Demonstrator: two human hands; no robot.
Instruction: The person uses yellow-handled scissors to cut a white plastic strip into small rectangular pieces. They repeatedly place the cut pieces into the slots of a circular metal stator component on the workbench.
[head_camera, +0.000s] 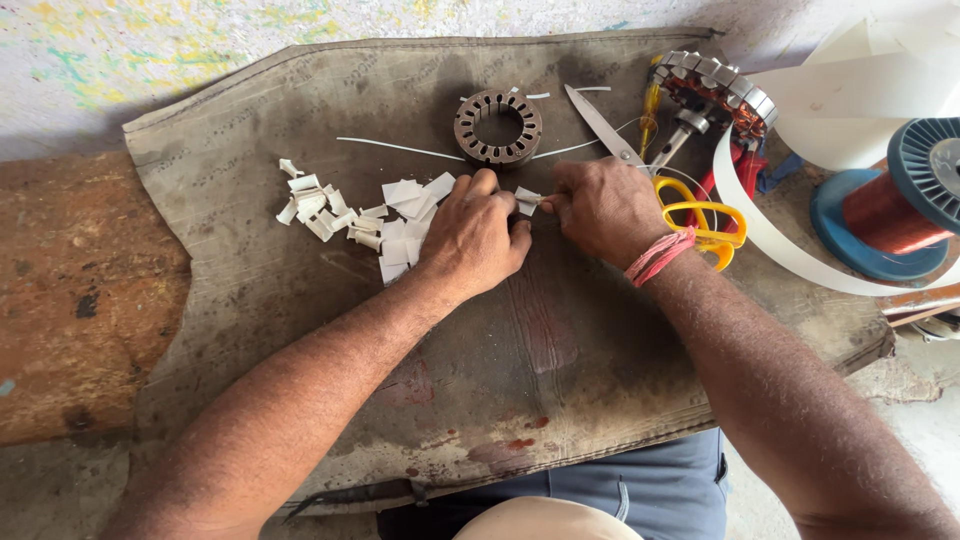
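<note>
Left hand (472, 238): fingers curled together, pinching one end of a small white paper piece (527, 200).
Right hand (603, 208): fingers pinched on the other end of it.
Paper piece: between both hands, mid-mat, toward the far edge.
Mat (560, 350): dark, worn.
Paper scraps (350, 215): heaped just left of the left hand.
Slotted metal ring (497, 127): beyond the hands.
Scissors (690, 210): yellow-handled, beside the right wrist.
Copper wire spool (895, 205): near the right edge.
</note>
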